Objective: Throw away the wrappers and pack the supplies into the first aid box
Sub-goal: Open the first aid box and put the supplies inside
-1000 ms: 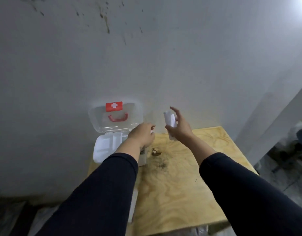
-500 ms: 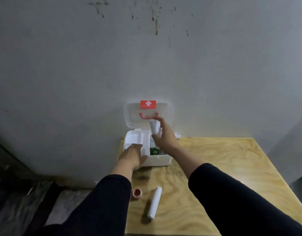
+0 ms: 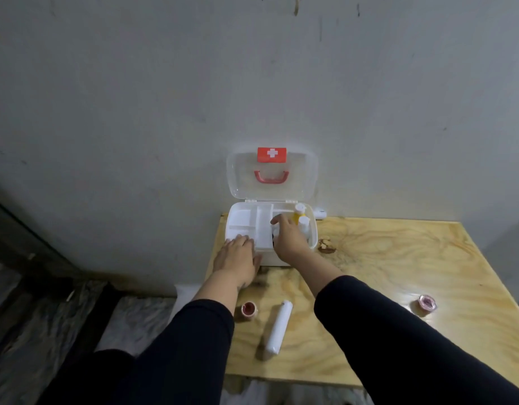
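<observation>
The white first aid box point(image 3: 313, 229) stands open at the table's back left corner, its clear lid point(image 3: 306, 176) with a red cross leaning on the wall. My left hand point(image 3: 237, 258) lies flat on the box's front left rim. My right hand point(image 3: 287, 239) reaches down into the box's right compartment, fingers curled over a white roll point(image 3: 276, 230) that is mostly hidden. A yellow bottle point(image 3: 297, 218) and a white bottle point(image 3: 305, 225) stand in that compartment. On the table lie a long white tube point(image 3: 277, 328), a pink tape roll point(image 3: 249, 308) and another pink tape roll point(image 3: 427, 302).
The wooden table point(image 3: 384, 258) butts against a grey wall. A small white object point(image 3: 321, 220) sticks out behind the box's right side. Left of the table the floor drops away to dark, crumpled sheeting point(image 3: 129, 317).
My right hand has lowered the white roll from in front of the lid down into the box's right compartment. My left hand stays on the box's front left rim. The view has tilted down.
</observation>
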Motion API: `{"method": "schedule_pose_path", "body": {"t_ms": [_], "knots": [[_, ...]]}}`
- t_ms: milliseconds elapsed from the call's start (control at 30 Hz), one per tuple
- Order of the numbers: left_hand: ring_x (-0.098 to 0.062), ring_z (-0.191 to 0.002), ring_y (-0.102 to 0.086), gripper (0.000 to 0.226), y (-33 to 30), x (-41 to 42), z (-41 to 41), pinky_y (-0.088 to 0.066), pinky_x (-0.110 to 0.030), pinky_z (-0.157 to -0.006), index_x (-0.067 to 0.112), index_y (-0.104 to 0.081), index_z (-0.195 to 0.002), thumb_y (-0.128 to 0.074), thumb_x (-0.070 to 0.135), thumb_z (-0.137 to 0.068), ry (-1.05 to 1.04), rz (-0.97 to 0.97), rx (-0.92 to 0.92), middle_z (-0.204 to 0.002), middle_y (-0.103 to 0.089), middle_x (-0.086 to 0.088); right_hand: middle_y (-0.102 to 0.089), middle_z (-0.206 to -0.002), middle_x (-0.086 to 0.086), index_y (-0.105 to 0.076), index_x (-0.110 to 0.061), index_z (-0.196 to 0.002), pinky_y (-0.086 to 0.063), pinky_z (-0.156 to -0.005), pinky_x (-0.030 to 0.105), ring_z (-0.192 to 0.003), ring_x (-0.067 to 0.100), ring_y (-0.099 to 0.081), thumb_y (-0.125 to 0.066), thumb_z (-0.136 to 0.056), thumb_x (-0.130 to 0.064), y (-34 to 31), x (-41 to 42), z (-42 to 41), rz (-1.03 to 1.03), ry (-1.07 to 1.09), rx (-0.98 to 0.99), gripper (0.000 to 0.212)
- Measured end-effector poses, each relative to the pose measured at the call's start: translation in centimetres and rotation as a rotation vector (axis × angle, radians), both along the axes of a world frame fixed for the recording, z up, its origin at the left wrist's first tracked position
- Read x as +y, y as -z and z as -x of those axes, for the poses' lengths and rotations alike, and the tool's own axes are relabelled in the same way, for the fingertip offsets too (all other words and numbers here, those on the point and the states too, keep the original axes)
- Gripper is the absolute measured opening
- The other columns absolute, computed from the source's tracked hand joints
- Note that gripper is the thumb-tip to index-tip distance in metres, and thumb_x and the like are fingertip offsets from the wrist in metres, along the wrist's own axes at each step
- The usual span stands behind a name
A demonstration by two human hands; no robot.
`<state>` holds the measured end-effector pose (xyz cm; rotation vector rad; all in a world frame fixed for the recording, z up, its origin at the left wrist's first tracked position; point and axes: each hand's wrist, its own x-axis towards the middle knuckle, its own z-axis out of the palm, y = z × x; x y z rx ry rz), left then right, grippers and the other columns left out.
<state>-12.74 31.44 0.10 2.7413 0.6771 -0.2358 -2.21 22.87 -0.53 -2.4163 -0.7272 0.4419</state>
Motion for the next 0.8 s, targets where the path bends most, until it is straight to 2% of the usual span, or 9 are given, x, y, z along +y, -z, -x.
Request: {"method": "schedule_pose_path", "body": {"t_ms": [67, 133, 267, 367, 433, 567, 667, 700, 800], "knots": [[-0.024, -0.140, -0.035, 0.043, -0.2, 0.0, 0.0, -0.025, -0.034, -0.118, 0.012, -0.045, -0.138, -0.039, 0.034, -0.101, -0.001, 0.000, 0.014, -0.148, -0.043, -0.006, -0.047, -0.135, 0.016, -0.041, -0.010, -0.133, -0.043, -0.080, 0.032, -0.112, 0.032, -0.055, -0.045, -0.090, 0.002, -0.4, -0.2, -0.1, 0.015, 0.009, 0.014, 0.045], [-0.025, -0.131, -0.043, 0.038, -0.6, -0.1, 0.0, -0.032, -0.034, -0.111, 0.013, -0.048, -0.131, -0.041, 0.034, -0.100, -0.006, 0.006, 0.022, -0.139, -0.049, -0.006, -0.051, -0.134, 0.013, -0.042, -0.012, -0.133, -0.045, -0.079, 0.032, -0.113, 0.032, -0.056, -0.046, -0.090, 0.000, -0.9, -0.8, -0.2, 0.000, 0.019, 0.031, 0.045], [-0.026, -0.140, -0.036, 0.051, -1.7, -0.5, -0.6, -0.028, -0.036, -0.114, 0.012, -0.035, -0.146, -0.040, 0.036, -0.101, 0.021, 0.005, 0.027, -0.152, -0.037, -0.006, -0.058, -0.127, 0.013, -0.048, -0.012, -0.129, -0.049, -0.081, 0.031, -0.107, 0.025, -0.058, -0.049, -0.090, -0.003, -2.6, -2.2, -0.7, -0.113, 0.042, 0.040, 0.040], [-0.027, -0.142, -0.034, 0.054, -2.4, -0.6, -1.5, -0.025, -0.038, -0.118, 0.012, -0.032, -0.149, -0.040, 0.036, -0.102, 0.046, 0.018, 0.014, -0.155, -0.033, -0.006, -0.060, -0.120, 0.011, -0.055, -0.013, -0.121, -0.045, -0.066, 0.024, -0.090, 0.018, -0.055, -0.044, -0.088, 0.002, -4.1, -3.5, -1.4, -0.262, 0.144, 0.070, 0.039], [-0.027, -0.142, -0.034, 0.052, -2.6, -0.5, -2.1, -0.023, -0.040, -0.120, 0.013, -0.034, -0.148, -0.040, 0.036, -0.101, 0.057, 0.023, 0.017, -0.155, -0.034, -0.006, -0.062, -0.116, 0.010, -0.058, -0.013, -0.118, -0.043, -0.065, 0.023, -0.088, 0.018, -0.055, -0.041, -0.086, 0.005, -4.8, -4.6, -2.1, -0.290, 0.191, 0.056, 0.041], [-0.027, -0.142, -0.034, 0.052, -2.3, -0.2, -3.3, -0.023, -0.043, -0.119, 0.013, -0.036, -0.146, -0.040, 0.038, -0.100, 0.086, 0.006, 0.059, -0.154, -0.034, -0.007, -0.061, -0.118, 0.010, -0.059, -0.016, -0.114, -0.044, -0.055, 0.023, -0.089, 0.021, -0.056, -0.042, -0.086, 0.001, -4.3, -6.8, -3.9, -0.276, 0.245, 0.069, 0.037], [-0.027, -0.143, -0.032, 0.053, -1.8, -0.1, -3.9, -0.024, -0.042, -0.118, 0.012, -0.034, -0.147, -0.041, 0.038, -0.101, 0.075, 0.020, 0.073, -0.155, -0.032, -0.007, -0.058, -0.123, 0.011, -0.057, -0.012, -0.119, -0.037, -0.044, 0.013, -0.092, 0.022, -0.055, -0.045, -0.089, 0.001, -3.0, -8.1, -5.4, -0.218, 0.259, 0.089, 0.035], [-0.027, -0.142, -0.032, 0.053, -1.6, -0.1, -4.1, -0.025, -0.042, -0.118, 0.012, -0.034, -0.147, -0.041, 0.037, -0.101, 0.068, 0.023, 0.070, -0.155, -0.033, -0.007, -0.057, -0.124, 0.011, -0.057, -0.010, -0.120, -0.038, -0.041, 0.013, -0.091, 0.020, -0.054, -0.045, -0.090, 0.002, -2.5, -8.4, -5.9, -0.199, 0.262, 0.085, 0.035], [-0.027, -0.144, -0.030, 0.052, -1.2, -0.1, -4.7, -0.024, -0.042, -0.118, 0.014, -0.032, -0.148, -0.040, 0.036, -0.101, 0.043, 0.029, 0.053, -0.158, -0.028, -0.005, -0.057, -0.125, 0.010, -0.058, -0.007, -0.123, -0.043, -0.050, 0.006, -0.102, 0.022, -0.058, -0.045, -0.090, 0.004, -0.5, -8.8, -7.6, -0.117, 0.249, 0.046, 0.037]]}}
